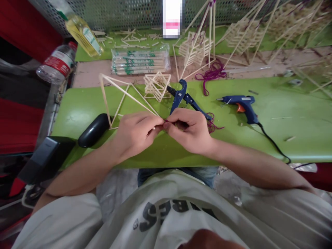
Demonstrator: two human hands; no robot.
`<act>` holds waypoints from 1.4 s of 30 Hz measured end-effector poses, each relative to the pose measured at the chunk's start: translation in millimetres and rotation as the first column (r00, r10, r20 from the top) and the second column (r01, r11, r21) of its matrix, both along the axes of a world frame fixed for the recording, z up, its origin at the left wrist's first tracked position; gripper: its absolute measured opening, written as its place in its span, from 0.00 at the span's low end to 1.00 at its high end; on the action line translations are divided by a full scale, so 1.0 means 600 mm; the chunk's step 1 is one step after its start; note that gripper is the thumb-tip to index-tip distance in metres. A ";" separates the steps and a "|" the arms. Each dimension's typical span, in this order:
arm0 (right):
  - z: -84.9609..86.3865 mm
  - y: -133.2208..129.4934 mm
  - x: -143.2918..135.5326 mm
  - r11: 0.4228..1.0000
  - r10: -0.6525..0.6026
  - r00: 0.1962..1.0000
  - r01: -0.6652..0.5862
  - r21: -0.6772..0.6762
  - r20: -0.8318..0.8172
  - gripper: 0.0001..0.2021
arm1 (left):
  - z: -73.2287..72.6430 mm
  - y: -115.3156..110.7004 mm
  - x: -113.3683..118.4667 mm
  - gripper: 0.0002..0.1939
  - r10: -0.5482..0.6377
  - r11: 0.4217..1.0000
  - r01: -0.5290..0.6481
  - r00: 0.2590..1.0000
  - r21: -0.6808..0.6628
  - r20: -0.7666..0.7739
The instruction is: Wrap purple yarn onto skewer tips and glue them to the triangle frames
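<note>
My left hand [137, 131] is closed, pinching the tip of a frame of thin wooden sticks [124, 91], which leans out to the left over the green table. Fingertip to fingertip with it, my right hand [190, 129] is pinched shut at the same tip, on what looks like purple string; the fingers hide most of it. Loose purple string [213, 125] lies beside my right hand. Just beyond my hands rest a blue pipe cutter [178, 95] and a small stacked stick lattice [157, 86].
A blue glue gun [245, 105] with a black cord lies to the right. Behind are a pack of sticks [141, 62], more purple string [212, 72] and finished stick structures [197, 48]. A black case [94, 131], a water bottle [58, 62] and a yellow liquid bottle [84, 34] stand left.
</note>
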State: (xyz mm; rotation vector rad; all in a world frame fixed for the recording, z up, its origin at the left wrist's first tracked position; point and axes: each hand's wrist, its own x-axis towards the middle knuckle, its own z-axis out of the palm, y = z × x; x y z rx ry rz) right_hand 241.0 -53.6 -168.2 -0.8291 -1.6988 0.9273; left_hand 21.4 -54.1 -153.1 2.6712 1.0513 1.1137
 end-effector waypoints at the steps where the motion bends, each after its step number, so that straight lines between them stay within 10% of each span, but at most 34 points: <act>1: 0.001 -0.001 0.001 1.000 -0.008 1.000 0.008 -0.007 0.012 0.05 | 0.001 0.000 -0.001 0.07 -0.008 1.000 0.008 1.000 -0.011 -0.010; 16: 0.024 0.005 0.005 0.836 0.146 0.975 -0.211 -0.507 -0.165 0.14 | -0.001 0.004 -0.007 0.09 -0.032 0.993 0.036 0.999 0.108 -0.042; 29: 0.011 -0.004 0.005 0.980 0.093 0.995 -0.097 -0.172 -0.035 0.09 | 0.017 -0.007 0.011 0.06 -0.029 0.984 0.066 0.977 -0.168 0.211; 42: 0.013 -0.003 0.009 0.992 0.048 0.997 -0.055 -0.110 -0.065 0.10 | 0.020 -0.008 0.006 0.06 0.026 0.968 0.025 0.980 -0.250 0.199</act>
